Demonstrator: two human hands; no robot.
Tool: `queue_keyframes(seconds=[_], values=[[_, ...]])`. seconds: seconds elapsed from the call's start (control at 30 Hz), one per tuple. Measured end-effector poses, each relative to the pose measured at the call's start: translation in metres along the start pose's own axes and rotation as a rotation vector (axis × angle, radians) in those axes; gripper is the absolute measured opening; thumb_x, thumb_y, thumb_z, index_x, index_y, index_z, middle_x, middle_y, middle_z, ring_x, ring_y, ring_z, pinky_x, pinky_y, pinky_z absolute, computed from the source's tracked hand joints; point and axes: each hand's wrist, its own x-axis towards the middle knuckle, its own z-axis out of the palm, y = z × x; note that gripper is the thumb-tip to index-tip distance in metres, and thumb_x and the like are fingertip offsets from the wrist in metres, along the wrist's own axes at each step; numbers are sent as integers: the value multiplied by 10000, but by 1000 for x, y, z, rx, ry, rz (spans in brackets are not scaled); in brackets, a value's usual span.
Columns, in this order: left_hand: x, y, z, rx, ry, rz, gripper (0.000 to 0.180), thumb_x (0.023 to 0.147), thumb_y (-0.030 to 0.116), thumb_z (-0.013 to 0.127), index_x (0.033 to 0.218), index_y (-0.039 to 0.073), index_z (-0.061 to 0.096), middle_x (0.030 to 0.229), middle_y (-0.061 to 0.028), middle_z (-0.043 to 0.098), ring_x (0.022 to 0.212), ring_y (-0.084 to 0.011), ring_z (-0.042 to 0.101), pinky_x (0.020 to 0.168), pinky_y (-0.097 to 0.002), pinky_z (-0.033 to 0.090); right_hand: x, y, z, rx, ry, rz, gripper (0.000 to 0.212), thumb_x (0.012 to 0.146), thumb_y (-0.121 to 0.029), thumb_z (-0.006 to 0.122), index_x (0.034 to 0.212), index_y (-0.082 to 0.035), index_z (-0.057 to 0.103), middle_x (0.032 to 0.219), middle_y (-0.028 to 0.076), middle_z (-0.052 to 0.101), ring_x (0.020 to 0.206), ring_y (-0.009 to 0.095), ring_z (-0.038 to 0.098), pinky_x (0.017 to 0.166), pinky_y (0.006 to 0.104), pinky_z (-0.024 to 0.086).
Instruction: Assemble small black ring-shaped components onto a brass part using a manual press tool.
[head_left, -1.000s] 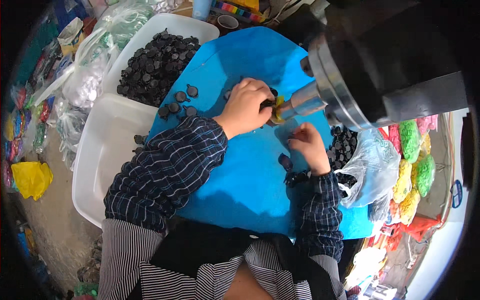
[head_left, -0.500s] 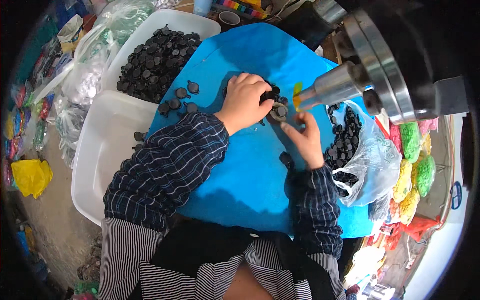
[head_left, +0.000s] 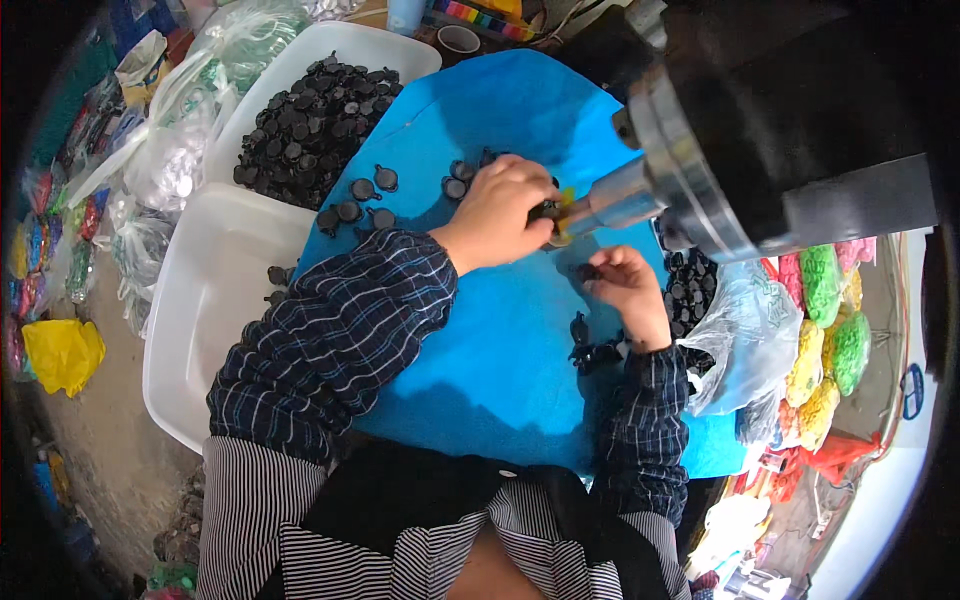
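My left hand (head_left: 497, 215) rests on the blue work surface (head_left: 480, 360), fingers curled around a small black round part (head_left: 543, 211) beside the press tip. The metal press ram (head_left: 622, 197), with yellow material at its end, is against the spot by those fingertips. The die beneath is mostly hidden. My right hand (head_left: 632, 288), right of the ram, pinches a small black cap-like part (head_left: 589, 272). Several black parts (head_left: 597, 354) lie below this hand. Other black round parts (head_left: 458, 180) sit just left of my left hand.
A white tub (head_left: 310, 130) heaped with black parts stands at the far left. Nearer is another white tub (head_left: 215, 310). At the right lies a clear plastic bag (head_left: 745, 335) of black parts. The large press head (head_left: 690, 165) overhangs the right side. Bagged goods (head_left: 170, 170) line the left.
The press ram has come down and left to my left fingertips. My right hand has drawn back from the die and now pinches a black part. My left hand has barely shifted.
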Motion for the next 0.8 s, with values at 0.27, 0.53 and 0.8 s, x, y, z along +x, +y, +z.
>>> queue_keyframes(seconds=[0.27, 0.53, 0.8], values=[[1, 2, -2, 107, 31, -117, 223, 790, 232, 723, 956, 86, 700, 1025, -52, 637, 1049, -289, 552, 916, -442, 398, 35, 23, 39, 4, 105, -174, 304, 800, 167, 644, 999, -44, 553, 1032, 38, 634, 989, 138, 612, 864, 277, 528], [1, -1, -3, 122, 65, -138, 239, 777, 220, 726, 967, 77, 694, 1067, -83, 647, 1070, -301, 560, 928, -440, 412, 25, 29, -1, -197, 99, -248, 270, 811, 137, 654, 1017, -11, 565, 1036, 53, 615, 919, 123, 612, 833, 269, 529], [-1, -2, -2, 120, 76, -137, 236, 779, 212, 720, 970, 76, 693, 1066, -86, 646, 1072, -303, 559, 938, -441, 407, 20, 35, -13, -221, 205, -231, 209, 824, 68, 684, 983, -22, 583, 952, 42, 641, 854, 106, 613, 773, 240, 497]])
